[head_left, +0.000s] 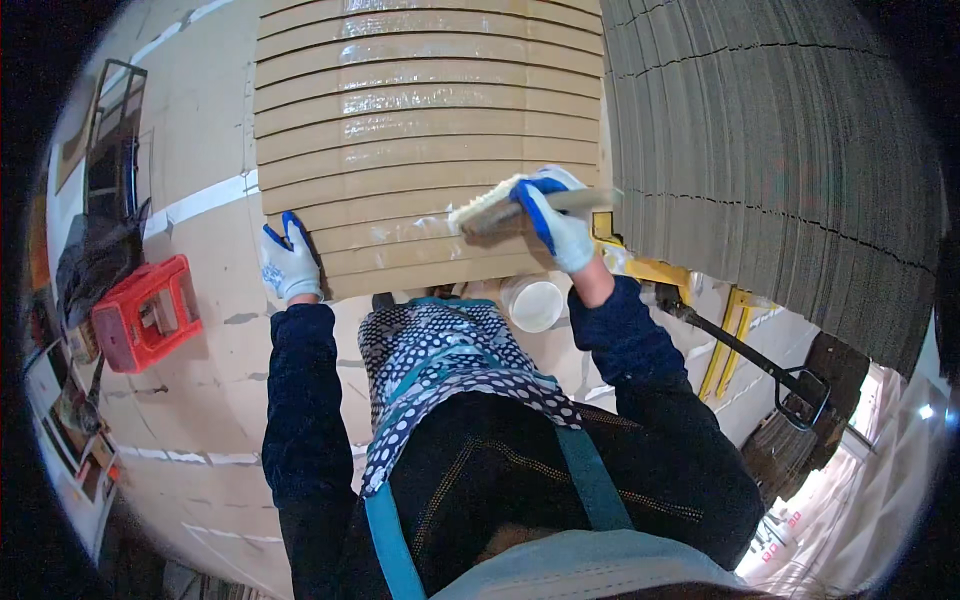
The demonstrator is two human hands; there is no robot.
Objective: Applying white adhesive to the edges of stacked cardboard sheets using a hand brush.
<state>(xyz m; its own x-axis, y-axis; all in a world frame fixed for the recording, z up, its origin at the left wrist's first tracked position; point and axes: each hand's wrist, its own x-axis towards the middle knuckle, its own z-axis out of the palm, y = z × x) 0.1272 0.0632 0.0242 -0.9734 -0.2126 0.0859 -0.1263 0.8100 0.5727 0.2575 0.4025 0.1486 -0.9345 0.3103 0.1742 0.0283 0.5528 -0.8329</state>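
The blue-and-white gloved right hand point(553, 215) has its fingers closed round a wide, flat brush with pale bristles point(490, 207), over the near rows of overlapping brown cardboard sheets point(430, 150), right of centre. Even strokes along each exposed strip, bristles kept low, should coat best. The blue-and-white gloved left hand point(290, 262), fingers slightly apart, is at the sheets' near-left edge; light steadying there should prevent shifting
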